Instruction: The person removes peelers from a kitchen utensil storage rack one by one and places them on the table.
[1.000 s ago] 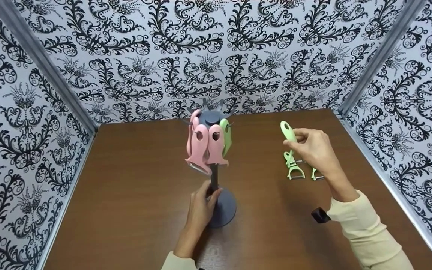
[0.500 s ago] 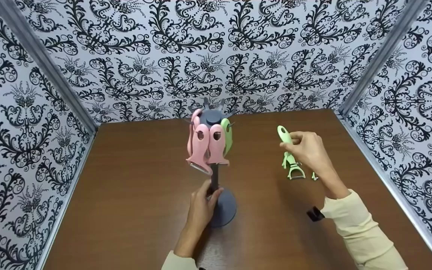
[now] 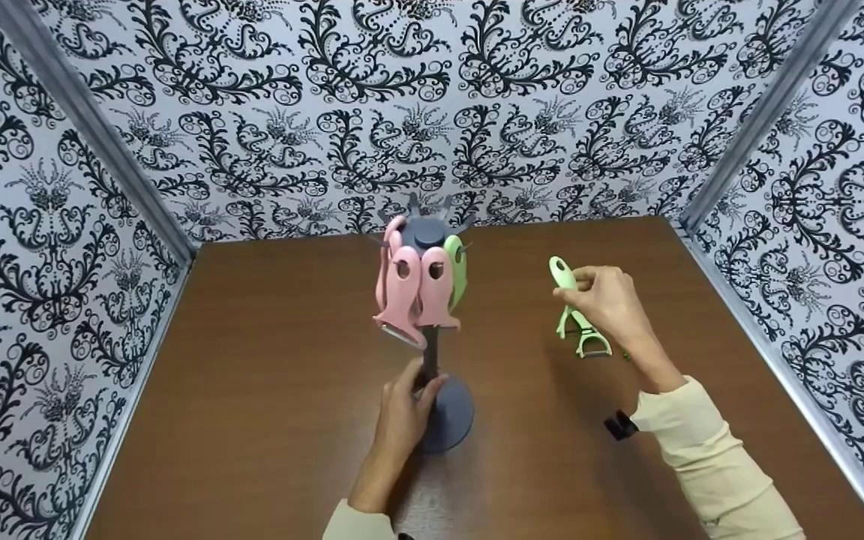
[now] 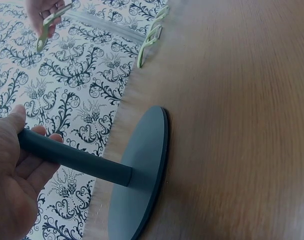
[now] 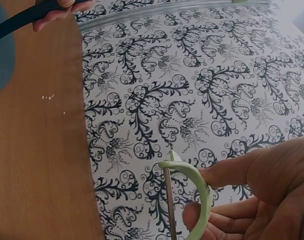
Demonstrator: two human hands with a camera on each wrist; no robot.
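Note:
My left hand (image 3: 402, 409) grips the pole of a dark grey rotary stand, whose round base (image 3: 453, 416) rests on the table. In the left wrist view, thumb and fingers wrap around the pole (image 4: 81, 160). Several pink peelers (image 3: 436, 292) and a light green peeler (image 3: 460, 277) hang by their handle holes from the stand's hooks. To the right of the stand, my right hand (image 3: 612, 304) pinches another green peeler (image 3: 562, 271), handle end up. Its blade end (image 5: 205, 200) shows in the right wrist view, between thumb and fingers.
Below the right hand, a green peeler (image 3: 592, 341) lies on the brown table (image 3: 274, 360); a bit of another shows beside the wrist. Bare hooks (image 3: 432, 204) stick out at the stand's far side. Patterned walls (image 3: 432, 112) enclose the table on three sides.
My right hand has moved left and slightly nearer with the green peeler, staying right of the stand. The left hand keeps its grip on the pole.

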